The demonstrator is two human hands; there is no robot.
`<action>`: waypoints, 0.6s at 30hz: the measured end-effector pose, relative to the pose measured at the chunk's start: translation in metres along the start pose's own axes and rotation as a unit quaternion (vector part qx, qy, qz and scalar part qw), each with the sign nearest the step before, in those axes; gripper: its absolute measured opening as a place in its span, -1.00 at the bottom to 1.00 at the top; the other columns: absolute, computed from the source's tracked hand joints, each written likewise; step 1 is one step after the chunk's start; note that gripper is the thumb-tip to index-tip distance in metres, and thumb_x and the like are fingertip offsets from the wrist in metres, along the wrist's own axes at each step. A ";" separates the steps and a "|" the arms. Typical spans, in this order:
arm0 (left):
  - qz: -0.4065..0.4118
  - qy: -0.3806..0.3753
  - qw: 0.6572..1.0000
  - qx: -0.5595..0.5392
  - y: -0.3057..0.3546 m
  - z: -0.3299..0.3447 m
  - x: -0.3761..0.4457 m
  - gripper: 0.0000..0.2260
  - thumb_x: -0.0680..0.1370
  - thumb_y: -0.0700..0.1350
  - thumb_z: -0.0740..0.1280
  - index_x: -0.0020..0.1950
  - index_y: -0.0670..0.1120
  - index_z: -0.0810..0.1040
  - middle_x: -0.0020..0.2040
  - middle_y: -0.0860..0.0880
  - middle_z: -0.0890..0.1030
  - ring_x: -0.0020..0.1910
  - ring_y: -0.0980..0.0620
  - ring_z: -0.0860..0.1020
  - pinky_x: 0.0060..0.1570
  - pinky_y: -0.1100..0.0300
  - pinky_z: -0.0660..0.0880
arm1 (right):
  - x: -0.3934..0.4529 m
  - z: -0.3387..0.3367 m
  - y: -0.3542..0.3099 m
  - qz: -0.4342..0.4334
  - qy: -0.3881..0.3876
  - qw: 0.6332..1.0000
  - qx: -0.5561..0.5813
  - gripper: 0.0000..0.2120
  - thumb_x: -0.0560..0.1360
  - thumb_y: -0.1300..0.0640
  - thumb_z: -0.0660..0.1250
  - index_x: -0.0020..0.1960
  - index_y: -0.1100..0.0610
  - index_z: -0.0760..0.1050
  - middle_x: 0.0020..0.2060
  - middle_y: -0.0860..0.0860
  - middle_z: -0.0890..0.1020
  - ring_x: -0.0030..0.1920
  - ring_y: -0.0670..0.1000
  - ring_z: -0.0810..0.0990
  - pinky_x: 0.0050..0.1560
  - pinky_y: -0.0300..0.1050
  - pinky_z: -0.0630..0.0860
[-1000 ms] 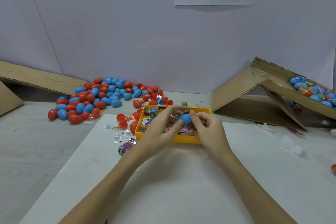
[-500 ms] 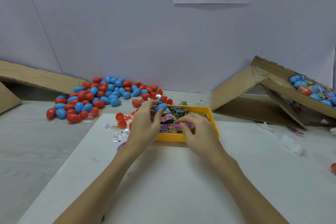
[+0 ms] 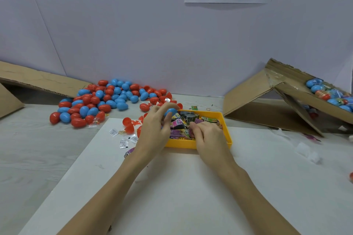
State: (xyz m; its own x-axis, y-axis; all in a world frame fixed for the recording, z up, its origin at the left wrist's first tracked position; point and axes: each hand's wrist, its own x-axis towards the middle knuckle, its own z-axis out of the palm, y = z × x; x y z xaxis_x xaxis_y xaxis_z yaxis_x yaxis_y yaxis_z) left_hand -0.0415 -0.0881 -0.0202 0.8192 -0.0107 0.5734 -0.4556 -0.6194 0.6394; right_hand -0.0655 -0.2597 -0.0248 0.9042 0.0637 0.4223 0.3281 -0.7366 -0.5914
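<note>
Left hand (image 3: pixel 154 129) grip holds 1 blue egg (image 3: pixel 170 111) at the yellow tray (image 3: pixel 225 120)'s 10 o'clock. Right hand (image 3: pixel 208 135) grip, curled among packets (image 3: pixel 176 125): cannot tell.

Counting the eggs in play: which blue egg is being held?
The blue egg pinched in the left hand over the yellow tray; all the others lie in piles, untouched.
</note>
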 end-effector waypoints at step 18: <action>-0.066 -0.016 0.997 -0.026 0.011 0.002 -0.003 -0.63 0.55 0.28 0.31 -0.18 0.05 0.71 -0.04 0.00 0.52 0.02 0.14 0.48 -0.08 0.20 0.50 | -0.008 -0.011 -0.014 -0.165 0.164 0.972 0.032 -0.83 0.47 0.26 0.54 0.05 0.16 0.71 -0.05 0.00 0.73 0.04 0.01 0.65 0.09 -0.24 0.55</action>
State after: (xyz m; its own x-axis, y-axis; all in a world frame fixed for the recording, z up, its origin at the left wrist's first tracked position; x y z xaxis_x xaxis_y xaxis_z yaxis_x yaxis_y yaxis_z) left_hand -0.0484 -0.0967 -0.0162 0.8838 0.0435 0.4658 -0.3591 -0.5751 0.7350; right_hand -0.0798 -0.2571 -0.0125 0.6146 0.0638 0.7863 0.6119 -0.6677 -0.4241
